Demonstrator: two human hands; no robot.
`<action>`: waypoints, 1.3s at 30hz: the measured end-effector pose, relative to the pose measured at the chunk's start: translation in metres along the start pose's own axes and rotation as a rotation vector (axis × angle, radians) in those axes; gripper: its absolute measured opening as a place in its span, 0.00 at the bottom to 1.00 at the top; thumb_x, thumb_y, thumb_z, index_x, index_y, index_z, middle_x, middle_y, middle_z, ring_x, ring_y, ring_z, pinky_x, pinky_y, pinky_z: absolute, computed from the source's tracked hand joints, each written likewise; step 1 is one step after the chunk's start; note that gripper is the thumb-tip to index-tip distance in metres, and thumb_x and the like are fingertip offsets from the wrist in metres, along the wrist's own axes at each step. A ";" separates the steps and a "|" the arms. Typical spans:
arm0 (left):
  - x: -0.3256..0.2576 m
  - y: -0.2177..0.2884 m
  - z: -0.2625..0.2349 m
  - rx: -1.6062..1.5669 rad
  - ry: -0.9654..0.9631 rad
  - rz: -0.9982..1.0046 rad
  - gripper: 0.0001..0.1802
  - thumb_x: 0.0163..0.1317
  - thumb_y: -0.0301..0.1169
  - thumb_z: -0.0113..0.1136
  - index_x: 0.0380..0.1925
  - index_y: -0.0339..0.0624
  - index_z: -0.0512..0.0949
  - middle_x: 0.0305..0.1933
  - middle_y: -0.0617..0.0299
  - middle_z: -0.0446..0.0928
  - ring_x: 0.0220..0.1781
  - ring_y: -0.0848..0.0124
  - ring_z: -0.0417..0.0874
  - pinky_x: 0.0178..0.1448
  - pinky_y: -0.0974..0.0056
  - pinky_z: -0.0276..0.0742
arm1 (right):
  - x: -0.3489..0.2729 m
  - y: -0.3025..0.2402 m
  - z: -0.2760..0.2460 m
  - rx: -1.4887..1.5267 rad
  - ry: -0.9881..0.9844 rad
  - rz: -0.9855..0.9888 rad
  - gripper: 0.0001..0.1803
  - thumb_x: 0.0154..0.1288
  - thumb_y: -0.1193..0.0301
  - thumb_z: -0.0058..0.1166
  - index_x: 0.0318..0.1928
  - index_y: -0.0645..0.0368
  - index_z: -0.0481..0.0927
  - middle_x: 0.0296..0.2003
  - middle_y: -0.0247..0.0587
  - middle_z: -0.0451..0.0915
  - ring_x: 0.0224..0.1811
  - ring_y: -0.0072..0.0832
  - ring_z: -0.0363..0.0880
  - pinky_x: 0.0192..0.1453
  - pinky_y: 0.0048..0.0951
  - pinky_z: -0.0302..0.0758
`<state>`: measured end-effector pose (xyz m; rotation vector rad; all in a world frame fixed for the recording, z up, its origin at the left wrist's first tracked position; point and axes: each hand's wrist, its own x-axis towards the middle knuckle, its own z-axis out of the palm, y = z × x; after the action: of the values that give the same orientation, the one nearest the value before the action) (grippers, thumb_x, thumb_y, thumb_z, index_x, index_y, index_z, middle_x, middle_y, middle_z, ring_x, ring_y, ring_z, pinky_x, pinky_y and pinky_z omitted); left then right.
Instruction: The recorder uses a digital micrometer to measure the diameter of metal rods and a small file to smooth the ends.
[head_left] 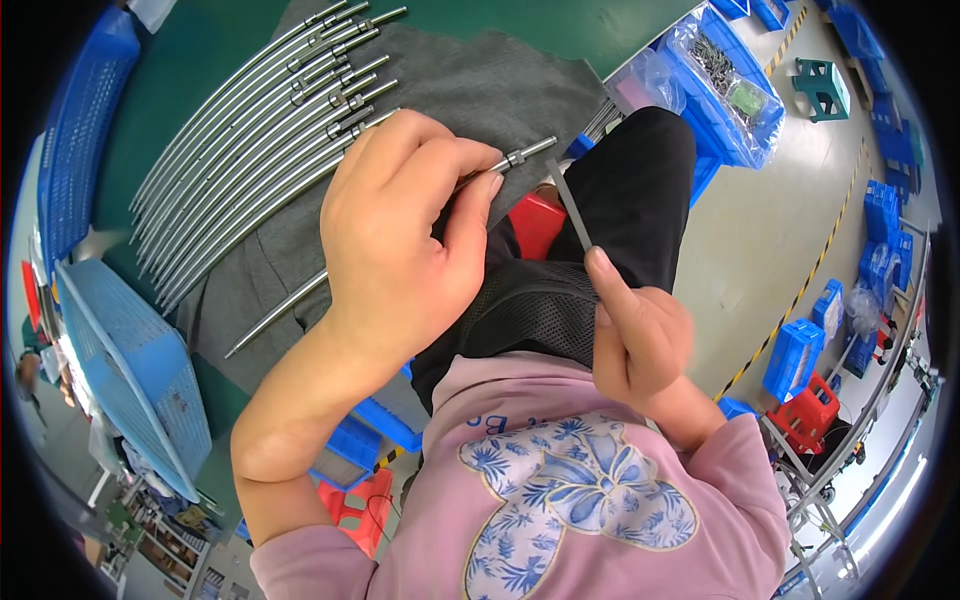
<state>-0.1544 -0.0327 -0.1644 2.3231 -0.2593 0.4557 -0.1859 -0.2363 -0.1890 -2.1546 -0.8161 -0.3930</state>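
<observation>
My left hand is closed around a long thin metal rod whose threaded tip with a nut sticks out past my fingers. My right hand grips a narrow flat dark file, index finger along it, its far end close to the rod's tip. Both hands are above my lap, over a grey cloth on the green bench.
Several more metal rods lie side by side on the cloth at upper left. A blue mesh tray and blue basket stand at the left. Blue bins with bagged parts are at upper right, a red stool below.
</observation>
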 end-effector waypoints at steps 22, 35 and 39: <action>0.000 -0.003 0.004 -0.062 0.054 0.028 0.09 0.38 0.17 0.63 0.23 0.38 0.76 0.24 0.61 0.70 0.26 0.63 0.71 0.28 0.63 0.66 | 0.006 0.006 0.029 -0.064 0.005 0.006 0.31 0.36 0.82 0.52 0.50 0.61 0.79 0.10 0.31 0.55 0.08 0.23 0.57 0.14 0.25 0.57; 0.001 -0.004 0.002 0.009 0.042 0.127 0.12 0.36 0.17 0.63 0.25 0.38 0.76 0.26 0.61 0.70 0.25 0.62 0.70 0.27 0.62 0.66 | 0.024 0.019 0.054 0.009 0.178 -0.082 0.30 0.35 0.82 0.53 0.48 0.62 0.80 0.09 0.30 0.54 0.07 0.23 0.54 0.13 0.25 0.55; 0.001 -0.003 0.005 0.006 0.052 0.122 0.12 0.36 0.17 0.63 0.24 0.38 0.76 0.25 0.61 0.70 0.25 0.62 0.69 0.27 0.62 0.66 | 0.010 0.023 0.050 -0.036 0.085 -0.034 0.31 0.36 0.82 0.52 0.50 0.60 0.79 0.11 0.30 0.56 0.09 0.24 0.58 0.15 0.25 0.57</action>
<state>-0.1514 -0.0344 -0.1690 2.3060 -0.3763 0.5763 -0.1624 -0.2053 -0.2294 -2.1438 -0.8037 -0.5170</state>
